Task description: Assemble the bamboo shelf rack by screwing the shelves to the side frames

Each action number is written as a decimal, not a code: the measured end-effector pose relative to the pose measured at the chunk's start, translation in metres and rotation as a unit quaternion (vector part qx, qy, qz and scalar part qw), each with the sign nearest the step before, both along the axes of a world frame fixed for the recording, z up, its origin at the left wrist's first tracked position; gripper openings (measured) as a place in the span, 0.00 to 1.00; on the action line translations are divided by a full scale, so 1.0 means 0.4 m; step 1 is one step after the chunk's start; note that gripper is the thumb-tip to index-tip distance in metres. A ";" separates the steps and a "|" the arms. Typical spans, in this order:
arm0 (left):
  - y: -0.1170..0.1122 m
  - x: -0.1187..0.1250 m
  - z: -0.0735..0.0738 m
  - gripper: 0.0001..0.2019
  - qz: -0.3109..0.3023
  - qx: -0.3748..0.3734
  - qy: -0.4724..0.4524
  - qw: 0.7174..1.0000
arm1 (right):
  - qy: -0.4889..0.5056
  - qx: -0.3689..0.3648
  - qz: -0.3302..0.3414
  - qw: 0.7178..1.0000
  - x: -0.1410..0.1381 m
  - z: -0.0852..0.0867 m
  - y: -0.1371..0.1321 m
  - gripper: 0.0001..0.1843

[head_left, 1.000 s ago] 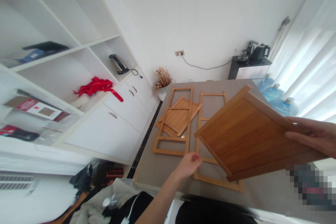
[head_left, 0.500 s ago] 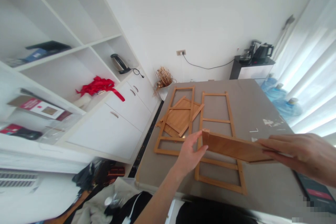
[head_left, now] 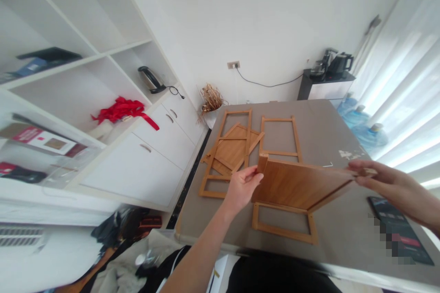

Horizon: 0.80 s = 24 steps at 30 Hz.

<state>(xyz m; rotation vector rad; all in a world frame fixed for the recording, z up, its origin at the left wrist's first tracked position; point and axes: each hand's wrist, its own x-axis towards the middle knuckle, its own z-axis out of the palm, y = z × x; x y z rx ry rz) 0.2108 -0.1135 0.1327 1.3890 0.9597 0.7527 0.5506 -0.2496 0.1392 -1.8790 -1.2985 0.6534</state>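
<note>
I have the board (head_left: 295, 184) gripped at its 2 ends, left hand (head_left: 242, 187) and right hand (head_left: 388, 185), long axis crosswise above the frame (head_left: 282, 232).

Readable text: none.
Red box (head_left: 37, 139), left shelf: print too small to read.
Blue book (head_left: 29, 67), upper shelf: label blurred.
Dark device (head_left: 387, 210), right edge of table (head_left: 330, 137): partly pixelated, nothing legible.

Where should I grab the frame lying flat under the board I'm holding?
Probably best to grip its near end rail, coming from the near table edge. The frame lies flat, the board covers its middle, and the open gap behind that rail lets you hook under it.
</note>
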 end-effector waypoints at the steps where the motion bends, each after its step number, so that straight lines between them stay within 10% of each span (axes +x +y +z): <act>1: 0.004 0.001 0.000 0.15 0.005 -0.002 0.005 1.000 | 0.017 -0.021 -0.006 1.000 -0.007 -0.009 -0.001 0.23; 24: -0.001 -0.039 -0.072 0.16 0.033 -0.001 -0.003 0.999 | -0.039 -0.011 0.074 0.996 -0.099 0.002 -0.020 0.18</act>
